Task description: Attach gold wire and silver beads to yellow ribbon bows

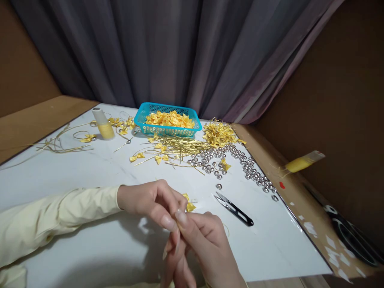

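Left hand (156,200): pinched, can't tell on what
Right hand (207,238): same, thumb right beside left's
Bow (190,207): go easy, probably creases

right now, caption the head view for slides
Left hand and right hand touch near black-handled metal snips; behind, a turquoise plastic basket holds yellow bow-shaped pieces.

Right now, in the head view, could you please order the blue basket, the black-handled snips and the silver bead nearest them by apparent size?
1. Blue basket, largest though farther away
2. Snips
3. Silver bead, clearly smallest
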Action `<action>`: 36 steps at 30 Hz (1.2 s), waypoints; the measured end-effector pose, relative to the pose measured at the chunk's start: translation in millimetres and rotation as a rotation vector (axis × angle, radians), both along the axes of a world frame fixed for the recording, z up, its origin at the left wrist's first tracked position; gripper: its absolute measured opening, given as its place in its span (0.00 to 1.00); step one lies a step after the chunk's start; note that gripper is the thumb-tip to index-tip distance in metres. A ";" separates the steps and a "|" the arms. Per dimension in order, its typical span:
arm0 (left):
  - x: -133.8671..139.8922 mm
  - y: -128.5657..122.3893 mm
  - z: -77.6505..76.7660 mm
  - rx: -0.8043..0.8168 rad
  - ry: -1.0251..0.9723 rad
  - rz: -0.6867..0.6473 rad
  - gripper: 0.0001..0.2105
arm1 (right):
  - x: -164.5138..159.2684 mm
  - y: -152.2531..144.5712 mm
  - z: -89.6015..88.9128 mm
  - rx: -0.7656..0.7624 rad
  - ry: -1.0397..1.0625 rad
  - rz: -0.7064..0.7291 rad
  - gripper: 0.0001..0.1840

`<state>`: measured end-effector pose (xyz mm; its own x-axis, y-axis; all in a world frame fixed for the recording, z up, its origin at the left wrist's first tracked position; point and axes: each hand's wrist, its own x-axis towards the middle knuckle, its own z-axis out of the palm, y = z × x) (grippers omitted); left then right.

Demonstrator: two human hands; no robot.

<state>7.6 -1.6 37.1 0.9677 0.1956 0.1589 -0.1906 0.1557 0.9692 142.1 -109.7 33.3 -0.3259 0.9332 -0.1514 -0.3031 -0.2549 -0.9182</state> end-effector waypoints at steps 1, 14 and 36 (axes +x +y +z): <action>0.0 -0.1 0.1 0.003 -0.007 0.004 0.04 | -0.3 -0.3 0.2 0.011 0.000 0.000 0.27; -0.4 -2.1 -1.1 0.022 -0.026 0.009 0.06 | -0.7 -3.8 2.1 0.019 -0.063 -0.041 0.27; 0.8 -4.2 -2.5 0.022 -0.051 -0.015 0.02 | 2.3 -4.0 -2.7 0.108 -0.142 -0.086 0.27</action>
<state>8.4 -5.8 34.5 0.9611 0.1767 0.2122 -0.2375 0.1374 0.9616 144.4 -113.7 30.6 -0.2264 0.9701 -0.0873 -0.1851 -0.1309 -0.9740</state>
